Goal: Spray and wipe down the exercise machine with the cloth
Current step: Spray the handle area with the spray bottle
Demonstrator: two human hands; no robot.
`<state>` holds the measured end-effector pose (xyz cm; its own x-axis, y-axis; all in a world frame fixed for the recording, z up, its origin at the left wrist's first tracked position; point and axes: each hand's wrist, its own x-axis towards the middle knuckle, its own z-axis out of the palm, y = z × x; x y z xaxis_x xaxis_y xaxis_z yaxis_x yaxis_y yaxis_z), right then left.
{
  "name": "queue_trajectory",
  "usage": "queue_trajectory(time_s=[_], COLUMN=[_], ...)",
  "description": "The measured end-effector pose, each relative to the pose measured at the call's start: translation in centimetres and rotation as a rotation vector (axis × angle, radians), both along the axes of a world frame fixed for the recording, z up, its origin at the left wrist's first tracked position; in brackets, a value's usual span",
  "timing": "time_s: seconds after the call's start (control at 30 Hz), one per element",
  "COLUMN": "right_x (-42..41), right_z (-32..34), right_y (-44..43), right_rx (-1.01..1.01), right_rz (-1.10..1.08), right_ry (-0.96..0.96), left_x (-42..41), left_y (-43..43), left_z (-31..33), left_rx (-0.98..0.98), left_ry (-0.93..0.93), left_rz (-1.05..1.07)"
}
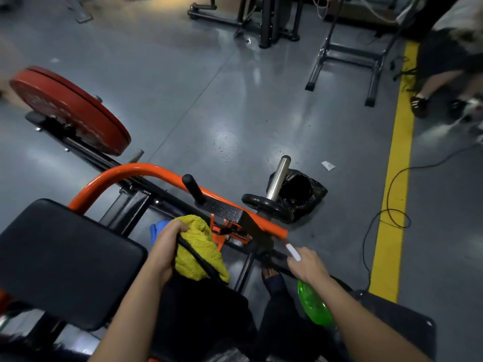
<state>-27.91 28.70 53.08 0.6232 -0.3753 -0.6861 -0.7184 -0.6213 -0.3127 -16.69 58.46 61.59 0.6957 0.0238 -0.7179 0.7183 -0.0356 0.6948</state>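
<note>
listing from the left: red weight plate (70, 111), mounted tilted at the far-left end of the exercise machine (227, 212). black pad (65, 262), low left, nearest the camera. orange bar (146, 171), arching from behind the pad rightward to a stub end near centre. scrap of blue fabric (158, 227), showing just behind the left hand (167, 246). left hand's fingers curled round a yellow cloth (198, 249), holding it bunched just below the orange bar; a black band crosses the cloth, nature unclear. black handle (193, 189), angled up from the bar. small black plate (266, 205) on a chrome peg (279, 176), with a black bag (303, 194) on the floor just behind. right hand (308, 265), fingers wrapped round the neck of a green spray bottle (313, 307), its white nozzle pointing toward the orange bar's end. yellow floor line (394, 178), far right.
</note>
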Motion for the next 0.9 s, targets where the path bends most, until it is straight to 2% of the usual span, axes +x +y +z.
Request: queue_trajectory(time_s=[0.13,0.23,0.33,0.4,0.5,0.6,0.67,0.83,0.9], right_x=[1.0,3.0,5.6,7.3,9.4,10.6,10.8,10.6,10.8], right_z=[1.4,4.0,7.2,9.4,12.3,13.6,14.0,14.5,13.9], right_y=[0.8,2.3,4.6,6.3,8.7,11.0,12.9,16.8,18.3], right_rx=[0.129,0.215,0.287,0.350,0.446,0.479,0.509,0.641,0.601], right_rz=[-0.051,0.007,0.044,0.036,0.048,0.144,0.200,0.331,0.447], right_ry=[-0.212,-0.393,-0.570,-0.693,-0.806,-0.868,-0.854,-0.871,-0.834], left_x=[-0.9,-1.0,-0.8,-0.9,-1.1,-1.4,-1.8,-2.3,-2.5], left_y=[-0.4,-1.3,-2.6,-3.0,-2.7,-1.8,-1.4,0.9,2.0], left_z=[1.5,3.3,4.0,4.2,4.7,4.8,4.9,4.5,4.3], left_rx=[-0.136,-0.284,-0.095,0.082,0.120,0.087,0.097,0.093,0.071], left_ry=[-0.024,-0.134,-0.257,-0.442,-0.525,-0.524,-0.530,-0.565,-0.535], left_rz=[0.072,0.129,-0.041,-0.190,-0.354,-0.589,-0.646,-0.495,-0.432])
